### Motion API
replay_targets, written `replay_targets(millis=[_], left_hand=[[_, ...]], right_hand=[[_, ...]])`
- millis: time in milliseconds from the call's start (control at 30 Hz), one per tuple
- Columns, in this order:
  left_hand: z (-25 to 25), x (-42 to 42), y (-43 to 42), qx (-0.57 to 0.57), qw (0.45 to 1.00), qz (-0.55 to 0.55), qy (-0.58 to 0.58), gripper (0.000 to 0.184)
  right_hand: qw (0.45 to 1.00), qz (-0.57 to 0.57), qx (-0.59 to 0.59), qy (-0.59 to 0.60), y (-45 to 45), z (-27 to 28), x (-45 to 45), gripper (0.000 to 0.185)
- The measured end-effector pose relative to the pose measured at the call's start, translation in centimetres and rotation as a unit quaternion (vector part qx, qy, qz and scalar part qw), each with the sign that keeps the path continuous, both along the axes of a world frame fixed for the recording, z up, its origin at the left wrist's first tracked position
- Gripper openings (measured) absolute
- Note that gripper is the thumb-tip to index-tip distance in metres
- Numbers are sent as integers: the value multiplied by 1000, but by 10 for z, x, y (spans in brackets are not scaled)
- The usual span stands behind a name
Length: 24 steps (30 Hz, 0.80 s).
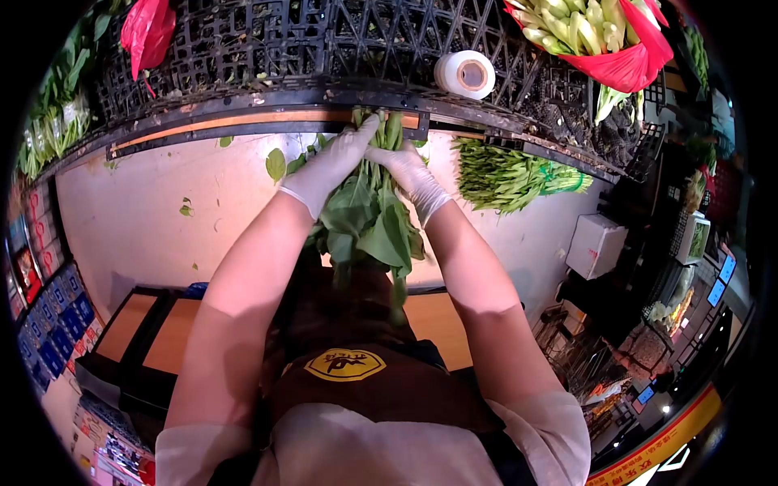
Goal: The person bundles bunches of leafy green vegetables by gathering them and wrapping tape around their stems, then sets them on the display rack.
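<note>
A bunch of leafy greens (365, 215) hangs in front of me, stems up and broad leaves drooping toward my apron. My left hand (339, 160), in a white glove, is closed around the stems from the left. From the other side, my gloved right hand (410, 170) grips the same stems, its thumb toward the left hand. The stem ends come up to the edge of the black rack (267, 121). Some fingers are hidden behind the stems.
On the black crates lie a roll of clear film (472, 74), a red bag of pale green vegetables (620, 53) and another red bag (148, 36). A tied bundle of green stalks (519, 174) and a white box (596, 245) are to the right. Loose leaves (186, 208) dot the floor.
</note>
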<state>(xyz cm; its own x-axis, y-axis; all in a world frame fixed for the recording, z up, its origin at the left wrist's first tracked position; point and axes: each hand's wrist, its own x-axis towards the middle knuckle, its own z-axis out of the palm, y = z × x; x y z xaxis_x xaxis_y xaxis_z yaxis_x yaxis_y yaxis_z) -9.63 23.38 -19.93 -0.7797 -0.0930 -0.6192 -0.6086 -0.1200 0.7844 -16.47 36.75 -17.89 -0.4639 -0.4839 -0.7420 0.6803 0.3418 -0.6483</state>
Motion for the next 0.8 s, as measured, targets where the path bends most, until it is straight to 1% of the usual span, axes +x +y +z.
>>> replay_targets(millis=[33, 100, 133, 167, 233, 267, 300, 333, 400, 433, 467, 500, 567, 600, 667, 700, 733, 767, 800], left_hand=[[-20, 5, -7, 29, 996, -25, 75, 53], [-39, 22, -8, 54, 978, -53, 192, 48], [-19, 17, -10, 17, 947, -96, 307, 42], [2, 12, -3, 343, 927, 96, 119, 42], [20, 0, -15, 349, 937, 23, 25, 49], [5, 2, -13, 198, 979, -37, 15, 53], [10, 1, -11, 43, 995, -95, 3, 57], [25, 2, -5, 114, 992, -48, 31, 64], [19, 9, -7, -5, 991, -97, 94, 66], [11, 15, -7, -62, 983, -122, 125, 68], [-6, 20, -4, -116, 973, -123, 160, 69], [-8, 17, -7, -63, 988, -92, 111, 69], [-10, 10, -11, 45, 999, -28, 12, 70], [6, 5, -12, 30, 999, -36, 12, 71], [-25, 5, -5, 3, 999, -21, -29, 71], [-26, 2, -3, -11, 999, -12, -50, 71], [-3, 1, 2, -30, 997, 26, -72, 74], [-25, 7, 4, 99, 993, 57, 15, 77], [-64, 19, 8, 226, 965, 86, 102, 81]], right_hand=[[999, -25, -19, -19, -2, 1, 0, 50], [998, -32, -20, 50, 3, 0, 9, 53], [995, -8, 13, 98, 2, -4, 11, 55], [997, -22, 29, 67, 4, -5, 10, 51], [997, -62, -55, 9, 2, 5, -4, 47], [990, -89, -98, 53, 0, -19, 1, 44], [997, -79, -23, 9, -8, 11, -1, 44], [994, -106, 11, -3, -2, -13, 3, 45], [991, -123, 43, 0, 10, -55, 13, 48], [992, -115, 44, 14, 13, -56, 16, 51], [995, -100, 23, 19, 18, -56, 18, 53], [996, -85, 3, 25, 21, -49, 19, 56], [996, -41, -77, 16, 23, -12, 20, 61], [995, 25, -38, 84, 22, -16, 16, 64], [996, 42, -31, 74, 27, -14, 10, 62], [996, 51, -28, 69, 26, -9, 7, 61], [992, 21, -63, 111, 24, -12, 11, 58], [991, 1, -77, 106, 23, -16, 11, 58], [991, -19, -91, 100, 23, -22, 10, 57]])
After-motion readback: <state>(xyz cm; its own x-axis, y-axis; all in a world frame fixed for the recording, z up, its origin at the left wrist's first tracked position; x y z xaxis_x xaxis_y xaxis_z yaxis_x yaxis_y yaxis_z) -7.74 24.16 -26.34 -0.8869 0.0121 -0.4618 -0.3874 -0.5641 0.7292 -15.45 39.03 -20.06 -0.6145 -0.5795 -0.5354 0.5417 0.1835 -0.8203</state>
